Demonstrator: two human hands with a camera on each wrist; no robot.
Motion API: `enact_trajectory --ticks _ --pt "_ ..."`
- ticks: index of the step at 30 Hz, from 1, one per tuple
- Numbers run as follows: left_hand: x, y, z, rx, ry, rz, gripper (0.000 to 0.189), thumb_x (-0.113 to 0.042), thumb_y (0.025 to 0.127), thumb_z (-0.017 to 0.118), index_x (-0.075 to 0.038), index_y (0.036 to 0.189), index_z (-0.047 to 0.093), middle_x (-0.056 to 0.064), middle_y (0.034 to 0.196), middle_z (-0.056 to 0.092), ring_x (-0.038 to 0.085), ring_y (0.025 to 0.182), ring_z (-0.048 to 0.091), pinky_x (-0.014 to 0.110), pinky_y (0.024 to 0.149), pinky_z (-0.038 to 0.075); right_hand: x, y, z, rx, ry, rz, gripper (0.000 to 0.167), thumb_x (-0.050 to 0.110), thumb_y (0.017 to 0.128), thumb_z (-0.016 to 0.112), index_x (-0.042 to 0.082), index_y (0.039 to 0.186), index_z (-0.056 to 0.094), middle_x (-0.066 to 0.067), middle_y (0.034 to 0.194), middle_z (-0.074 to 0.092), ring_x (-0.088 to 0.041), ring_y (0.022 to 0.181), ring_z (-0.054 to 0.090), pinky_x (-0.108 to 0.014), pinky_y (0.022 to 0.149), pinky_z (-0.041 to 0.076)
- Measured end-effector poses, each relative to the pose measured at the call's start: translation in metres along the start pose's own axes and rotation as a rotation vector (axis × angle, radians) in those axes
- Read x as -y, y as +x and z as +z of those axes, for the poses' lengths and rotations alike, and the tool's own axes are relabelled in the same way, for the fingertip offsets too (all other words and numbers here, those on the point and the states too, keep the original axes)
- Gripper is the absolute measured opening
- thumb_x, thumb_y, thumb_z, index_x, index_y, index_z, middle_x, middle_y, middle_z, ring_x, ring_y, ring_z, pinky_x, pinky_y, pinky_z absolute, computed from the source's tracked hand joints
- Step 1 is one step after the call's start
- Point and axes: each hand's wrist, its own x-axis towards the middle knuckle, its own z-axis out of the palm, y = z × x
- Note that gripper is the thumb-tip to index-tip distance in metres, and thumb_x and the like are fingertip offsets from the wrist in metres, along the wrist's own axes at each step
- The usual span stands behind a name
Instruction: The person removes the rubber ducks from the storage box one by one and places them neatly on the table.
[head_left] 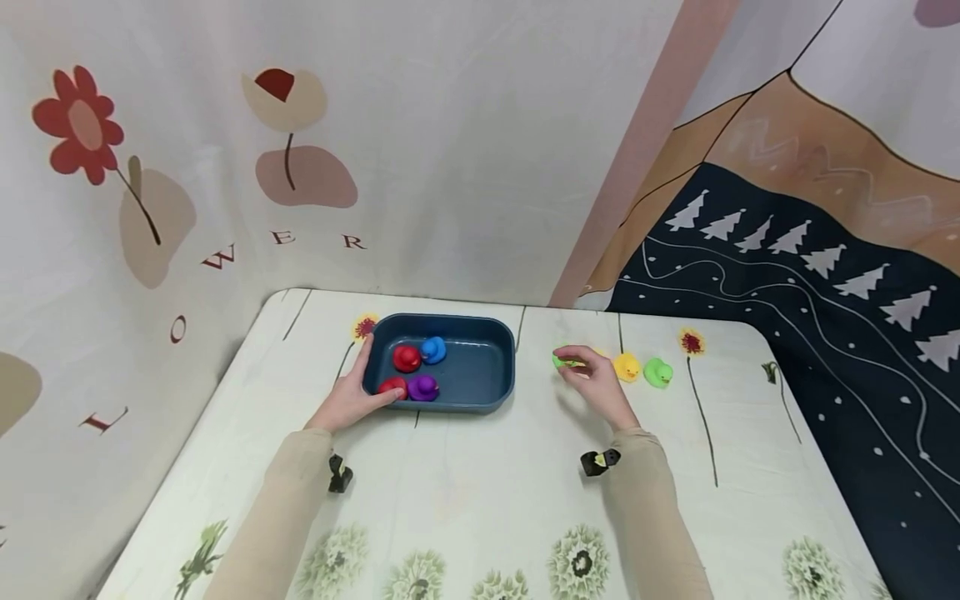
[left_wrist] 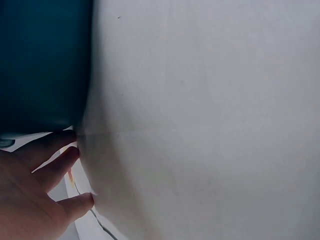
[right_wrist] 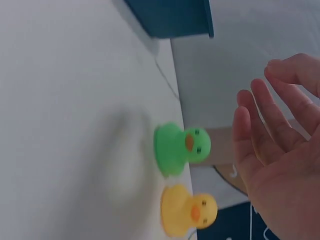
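A dark blue tray (head_left: 480,367) sits towards the far side of the desk (head_left: 487,475), left of centre. The left hand (head_left: 352,400) spans its left end, fingers spread and fairly straight along the outer wall, thumb over the near rim. That thumb partly covers the near red duck (head_left: 390,384); whether it touches the duck, I cannot tell. A purple duck (head_left: 425,387) sits just right of it, and on the far side are another red duck (head_left: 407,358) and a blue duck (head_left: 433,350).

Well apart from the left one, the right hand (head_left: 596,383) hovers right of the tray with loosely bent fingers, holding nothing. By its fingertips is a green duck (right_wrist: 170,150) on the desk, mostly hidden by the hand from the head camera; a yellow duck (right_wrist: 175,210) stands beside it. Farther right are a second yellow duck (head_left: 626,367) and a second green duck (head_left: 658,373). Bare cloth and the tray's raised right wall lie between these ducks and those inside. Behind the desk hangs a pale curtain (head_left: 450,167); a dark tree-printed cloth (head_left: 690,275) hangs at right.
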Motion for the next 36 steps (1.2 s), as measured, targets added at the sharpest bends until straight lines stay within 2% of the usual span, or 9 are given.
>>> enact_trajectory --ticks 7,12,16,21,26,36 --pt "-0.003 -0.001 0.000 0.000 -0.003 -0.007 0.113 -0.052 0.082 0.072 -0.028 0.155 -0.012 0.028 0.155 0.016 0.054 0.129 0.033 0.067 0.098 0.033 0.009 0.010 0.018 0.036 0.009 -0.010 0.028 0.002 0.091 0.064 0.001 0.119 0.064 -0.014 0.120 0.061 -0.032 0.112 0.057 -0.043 0.096 0.046" --pt "-0.005 -0.001 -0.001 0.003 -0.007 -0.011 0.113 -0.050 0.083 0.072 -0.027 0.155 -0.012 0.028 0.155 0.016 0.053 0.130 0.033 0.067 0.098 0.033 0.018 0.015 0.028 0.098 -0.009 0.011 0.031 0.003 0.092 0.064 0.000 0.123 0.062 -0.015 0.123 0.060 -0.030 0.114 0.056 -0.042 0.095 0.047" --pt "-0.005 -0.001 -0.001 0.001 0.000 -0.011 0.113 -0.050 0.083 0.072 -0.027 0.155 -0.012 0.029 0.154 0.017 0.054 0.129 0.034 0.066 0.098 0.034 0.027 0.018 0.035 0.190 0.019 0.006 0.034 -0.001 0.092 0.062 -0.007 0.125 0.058 -0.024 0.126 0.057 -0.039 0.114 0.055 -0.047 0.096 0.045" --pt "-0.004 -0.002 -0.001 0.000 0.000 -0.012 0.112 -0.050 0.083 0.072 -0.027 0.155 -0.012 0.029 0.154 0.017 0.053 0.129 0.035 0.066 0.098 0.034 0.057 0.016 0.043 0.271 0.045 -0.018 0.033 -0.005 0.092 0.059 -0.013 0.124 0.056 -0.031 0.125 0.055 -0.042 0.113 0.055 -0.050 0.096 0.044" --pt "-0.002 -0.001 -0.001 -0.002 -0.001 -0.013 0.113 -0.051 0.083 0.072 -0.027 0.155 -0.011 0.028 0.155 0.016 0.053 0.130 0.033 0.066 0.098 0.033 0.075 0.016 0.055 0.304 0.046 -0.052 0.031 -0.005 0.092 0.059 -0.013 0.122 0.057 -0.031 0.124 0.055 -0.042 0.112 0.055 -0.048 0.095 0.046" --pt "-0.003 -0.001 0.000 -0.001 -0.001 -0.015 0.112 -0.051 0.083 0.071 -0.028 0.155 -0.012 0.028 0.155 0.017 0.053 0.130 0.034 0.067 0.098 0.034 0.080 0.027 0.085 0.402 0.011 -0.090 0.031 -0.003 0.091 0.062 -0.008 0.122 0.060 -0.023 0.122 0.060 -0.041 0.112 0.056 -0.039 0.092 0.048"
